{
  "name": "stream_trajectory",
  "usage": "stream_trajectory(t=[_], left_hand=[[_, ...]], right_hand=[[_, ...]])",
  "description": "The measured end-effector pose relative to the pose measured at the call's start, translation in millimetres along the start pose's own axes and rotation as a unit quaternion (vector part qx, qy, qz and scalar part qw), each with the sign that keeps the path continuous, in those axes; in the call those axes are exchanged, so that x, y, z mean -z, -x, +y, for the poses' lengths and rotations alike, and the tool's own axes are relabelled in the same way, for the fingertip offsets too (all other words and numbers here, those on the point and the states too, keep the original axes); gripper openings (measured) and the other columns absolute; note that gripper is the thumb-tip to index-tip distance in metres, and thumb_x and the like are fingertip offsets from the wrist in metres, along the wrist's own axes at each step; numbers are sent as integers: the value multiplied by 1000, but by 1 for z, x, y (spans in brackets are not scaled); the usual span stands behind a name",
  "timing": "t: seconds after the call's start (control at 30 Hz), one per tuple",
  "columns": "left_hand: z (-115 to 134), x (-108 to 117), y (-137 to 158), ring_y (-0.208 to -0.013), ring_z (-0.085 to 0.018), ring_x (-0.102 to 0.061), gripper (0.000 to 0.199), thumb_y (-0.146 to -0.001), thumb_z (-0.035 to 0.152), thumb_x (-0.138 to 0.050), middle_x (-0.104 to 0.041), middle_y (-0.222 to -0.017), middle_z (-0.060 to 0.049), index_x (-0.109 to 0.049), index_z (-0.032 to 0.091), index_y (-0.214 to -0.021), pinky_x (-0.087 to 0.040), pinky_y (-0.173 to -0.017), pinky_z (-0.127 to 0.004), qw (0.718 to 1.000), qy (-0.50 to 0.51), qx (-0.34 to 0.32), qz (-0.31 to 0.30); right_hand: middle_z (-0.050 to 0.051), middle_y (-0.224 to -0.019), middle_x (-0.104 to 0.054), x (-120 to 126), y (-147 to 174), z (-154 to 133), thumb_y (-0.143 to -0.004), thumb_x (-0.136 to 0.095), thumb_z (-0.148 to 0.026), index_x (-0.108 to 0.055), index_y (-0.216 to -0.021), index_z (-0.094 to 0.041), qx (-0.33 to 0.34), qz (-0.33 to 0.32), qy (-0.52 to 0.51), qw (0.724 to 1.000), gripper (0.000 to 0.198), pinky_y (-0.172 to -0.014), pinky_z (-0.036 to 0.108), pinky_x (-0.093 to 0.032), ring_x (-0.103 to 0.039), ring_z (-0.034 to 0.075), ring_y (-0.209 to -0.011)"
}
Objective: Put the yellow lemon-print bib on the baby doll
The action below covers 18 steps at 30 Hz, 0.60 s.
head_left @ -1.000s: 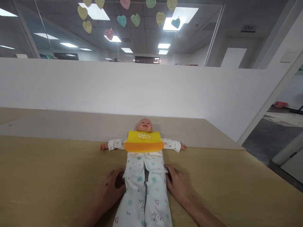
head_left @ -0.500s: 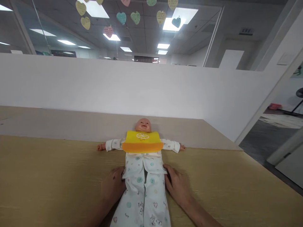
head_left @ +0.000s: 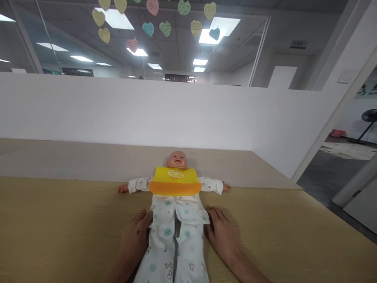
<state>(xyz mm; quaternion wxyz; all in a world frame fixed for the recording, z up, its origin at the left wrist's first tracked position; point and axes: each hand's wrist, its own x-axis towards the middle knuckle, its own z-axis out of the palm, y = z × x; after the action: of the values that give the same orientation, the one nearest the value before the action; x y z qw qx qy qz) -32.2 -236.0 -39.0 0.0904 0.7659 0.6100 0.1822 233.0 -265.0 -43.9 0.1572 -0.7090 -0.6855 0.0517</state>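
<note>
A baby doll point(head_left: 176, 160) lies on its back with both arms stretched out sideways. Over its chest is a yellow bib point(head_left: 176, 175) with an orange pocket and a white citrus-slice print. Below the bib, the front of a white patterned shirt point(head_left: 188, 210) parts in the middle over matching trousers point(head_left: 188, 249). My left hand point(head_left: 136, 236) is closed at the shirt's left edge, its fingertips partly hidden by cloth. On the other side, my right hand point(head_left: 221, 234) pinches the lower right corner of the shirt.
The doll lies on a tan wooden table point(head_left: 73, 228), its head on a paler strip point(head_left: 73, 159) along the back. A white wall point(head_left: 147, 112) with glass above stands behind. To the right is a doorway, with a black fan point(head_left: 369, 116) beyond.
The shirt's lower right corner has been drawn outward to the right, and its front flaps are spread a little wider. My left hand has shifted slightly left. The view has tilted up slightly.
</note>
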Motion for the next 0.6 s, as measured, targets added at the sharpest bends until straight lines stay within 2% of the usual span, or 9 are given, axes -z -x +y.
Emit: stream_trajectory(t=[0.17,0.33,0.43,0.6], left_hand=[[2,4,-1,-96,-18,-61,35,-90,13,-34,-61,-101,-8,-60,21,-111,-46,-76,-26,998,-51,-16,-23],[4,4,-1,-112,-25,-55,41,-90,11,-36,-57,-121,-13,-54,19,-125,-48,-80,-34,988,-151,-32,-33],[6,2,0,-111,-25,-55,39,-90,11,-35,-57,-121,-13,-53,18,-124,-48,-81,-35,986,-161,-15,-34],[-1,2,0,-108,-25,-56,25,-90,21,-41,-58,-116,-12,-54,16,-111,-46,-77,-33,993,-98,54,-45]], right_hand=[[10,-127,-55,-4,-1,2,-86,-40,-20,-55,-119,-17,9,0,-10,1000,36,-91,42,-45,-49,28,-117],[10,-133,-51,-3,1,0,-83,-43,-22,-54,-123,-15,20,-12,-28,999,42,-94,42,-44,-47,28,-120],[11,-135,-49,-2,1,-1,-81,-43,-19,-53,-125,-13,27,-17,-37,999,46,-100,43,-40,-45,29,-123],[13,-136,-47,-2,2,0,-80,-41,-13,-52,-127,-8,67,-21,-77,994,49,-108,38,-34,-42,25,-126]])
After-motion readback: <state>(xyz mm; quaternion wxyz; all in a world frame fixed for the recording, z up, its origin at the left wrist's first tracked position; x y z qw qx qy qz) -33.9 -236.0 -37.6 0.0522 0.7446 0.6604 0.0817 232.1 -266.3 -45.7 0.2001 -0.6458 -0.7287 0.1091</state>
